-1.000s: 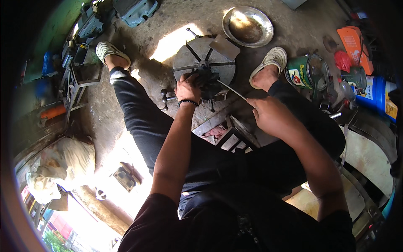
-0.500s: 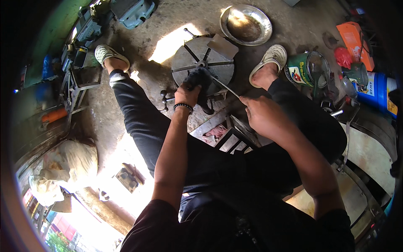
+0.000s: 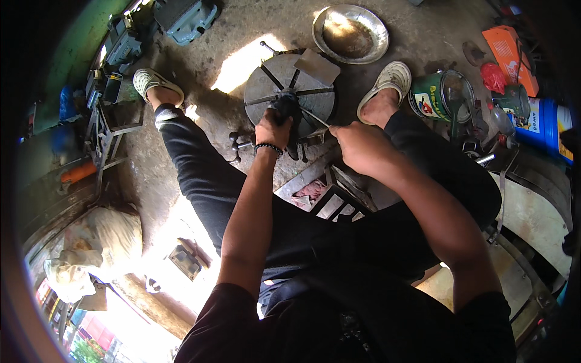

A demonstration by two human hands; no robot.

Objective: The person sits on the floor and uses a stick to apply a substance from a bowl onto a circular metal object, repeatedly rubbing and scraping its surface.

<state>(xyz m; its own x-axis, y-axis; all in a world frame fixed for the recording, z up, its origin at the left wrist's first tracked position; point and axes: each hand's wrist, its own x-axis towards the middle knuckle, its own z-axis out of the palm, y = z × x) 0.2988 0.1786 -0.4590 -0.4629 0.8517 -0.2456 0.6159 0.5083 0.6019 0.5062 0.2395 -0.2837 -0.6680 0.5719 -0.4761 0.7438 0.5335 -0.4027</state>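
A round, slotted metal rotary table lies on the floor between my feet, with a flat plate on its far right part. My left hand is closed around a dark, black object over the near side of the table. Its kind is too dark to make out. In my right hand, closed, is the near end of a thin metal rod. The rod slants up and left to the black object; where it ends there is hidden.
A shallow metal pan lies beyond my right foot. To the right stand a green bucket, a blue container and an orange box. A black metal frame sits near my knees. On the left is a metal stand.
My right hand has shifted slightly left and up, bringing the rod with it. The black object now covers the table's hub, and my left hand has stayed closed on it.
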